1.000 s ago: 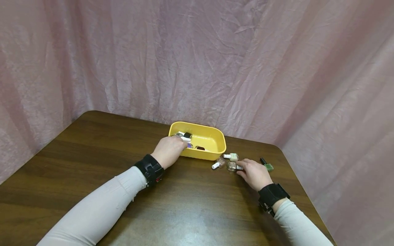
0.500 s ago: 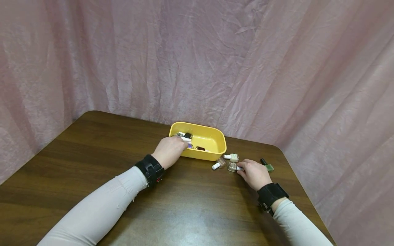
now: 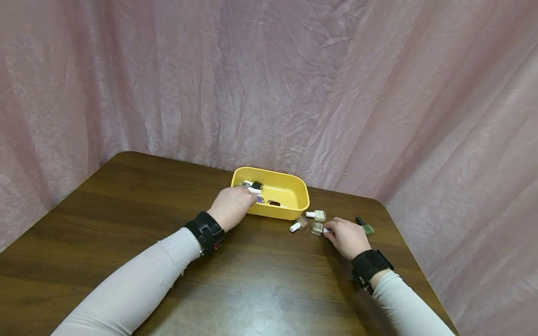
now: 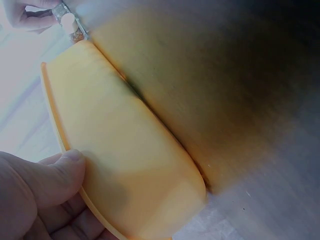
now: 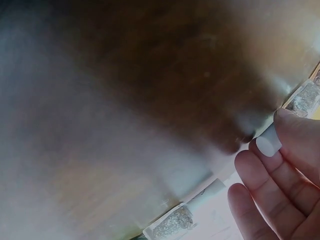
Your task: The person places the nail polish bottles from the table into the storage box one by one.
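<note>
My left hand grips the near left rim of a yellow plastic tub. In the left wrist view its thumb presses the outer wall, with the other fingers behind the rim. My right hand pinches the white cap of a silvery glitter nail polish bottle between thumb and forefinger. That bottle lies on its side on the table. Beside it lie a pale nail polish bottle and a pinkish glitter one, both white-capped. A green nail polish bottle with a black cap lies behind the right hand.
Several nail polish bottles lie inside the tub, among them a black-capped one and a dark red one. The left hand partly hides them. The brown wooden table ends at a pink curtain close behind the tub.
Almost nothing differs. The whole head view shifts very slightly; both hands, the tub and the bottles keep their places.
</note>
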`<state>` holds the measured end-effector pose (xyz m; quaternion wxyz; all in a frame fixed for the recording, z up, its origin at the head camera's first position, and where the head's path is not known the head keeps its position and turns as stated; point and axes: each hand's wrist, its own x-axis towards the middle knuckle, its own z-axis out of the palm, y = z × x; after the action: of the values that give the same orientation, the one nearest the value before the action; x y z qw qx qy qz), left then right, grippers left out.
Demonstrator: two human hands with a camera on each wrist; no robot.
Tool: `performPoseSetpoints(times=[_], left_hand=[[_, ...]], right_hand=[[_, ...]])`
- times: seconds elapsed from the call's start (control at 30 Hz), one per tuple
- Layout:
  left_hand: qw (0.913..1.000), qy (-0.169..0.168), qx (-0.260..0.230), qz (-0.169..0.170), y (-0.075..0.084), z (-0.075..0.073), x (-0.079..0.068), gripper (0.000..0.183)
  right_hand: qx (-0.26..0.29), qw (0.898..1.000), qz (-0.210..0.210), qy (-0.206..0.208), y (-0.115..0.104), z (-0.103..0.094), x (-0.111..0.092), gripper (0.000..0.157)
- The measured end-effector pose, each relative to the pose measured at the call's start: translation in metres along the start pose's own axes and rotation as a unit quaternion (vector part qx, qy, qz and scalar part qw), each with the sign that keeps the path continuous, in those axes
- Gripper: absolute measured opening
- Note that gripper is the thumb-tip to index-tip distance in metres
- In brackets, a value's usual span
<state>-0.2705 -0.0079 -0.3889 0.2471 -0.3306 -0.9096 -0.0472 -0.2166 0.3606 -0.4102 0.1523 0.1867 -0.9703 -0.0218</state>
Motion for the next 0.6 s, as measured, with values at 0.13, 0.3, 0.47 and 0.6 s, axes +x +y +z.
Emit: performPoseSetpoints(times=[0.13,0.3,0.47,0.6], left_hand=[[1.0000,-0.001,0.000,-0.001,0.000,0.000,0.000,0.023],[1.0000,0.001,0.000,0.001,0.000,0.000,-0.001,0.023],[1.0000,0.004,0.002,0.003,0.000,0.002,0.000,0.023],[1.0000,0.003,0.002,0.002,-0.001,0.002,0.000,0.023]], right_hand=[[-0.001,1.000,-0.002,0.000,0.000,0.000,0.000,0.017],[0.003,1.000,0.005,-0.010,0.000,-0.003,-0.002,0.015],[0.003,1.000,0.007,-0.010,-0.002,-0.007,-0.004,0.014],[0.003,1.000,0.007,0.001,-0.004,-0.011,-0.004,0.015]])
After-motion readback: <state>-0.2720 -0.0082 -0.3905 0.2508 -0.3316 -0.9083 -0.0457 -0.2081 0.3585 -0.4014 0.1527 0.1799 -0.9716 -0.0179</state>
